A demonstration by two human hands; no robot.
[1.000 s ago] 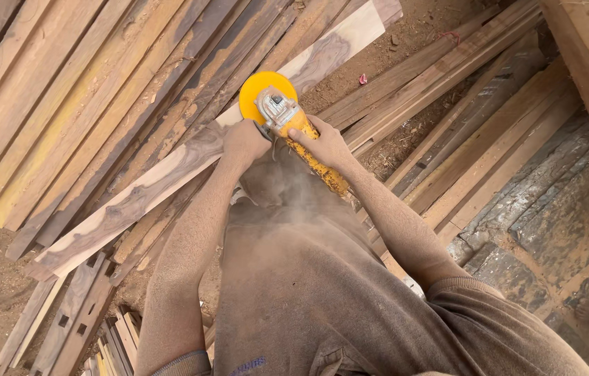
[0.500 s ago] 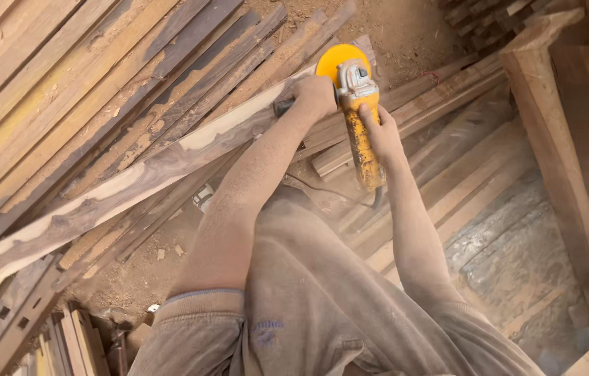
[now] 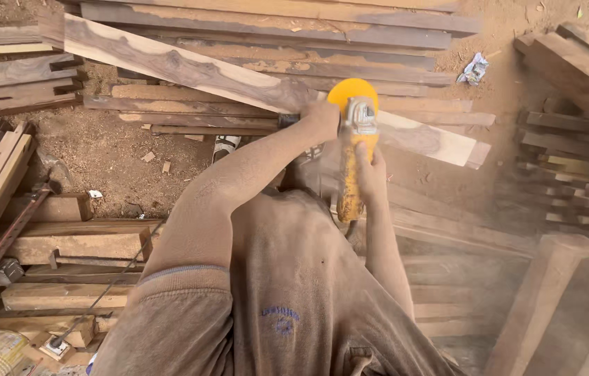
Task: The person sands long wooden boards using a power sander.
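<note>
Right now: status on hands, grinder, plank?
Left hand shut on the grinder's side handle, right hand shut on the yellow angle grinder. Its disc sits on the dark-grained plank. Sawdust haze around the tool; nothing blocking.

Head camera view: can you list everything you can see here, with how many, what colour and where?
angle grinder: one, yellow body with a yellow disc, centre, on the long plank, gripped by both hands
long plank: one, brown with pale streaks, slanting from upper left to centre right
stacked boards: many, brown, across the top and at right
notched timbers: several, dark brown, upper left
wooden blocks: several, tan, lower left
metal bar: one, rusty, lower left
crumpled wrapper: one, white and blue, upper right on the sawdust
left hand: on the grinder's side handle
right hand: around the grinder's body
</note>
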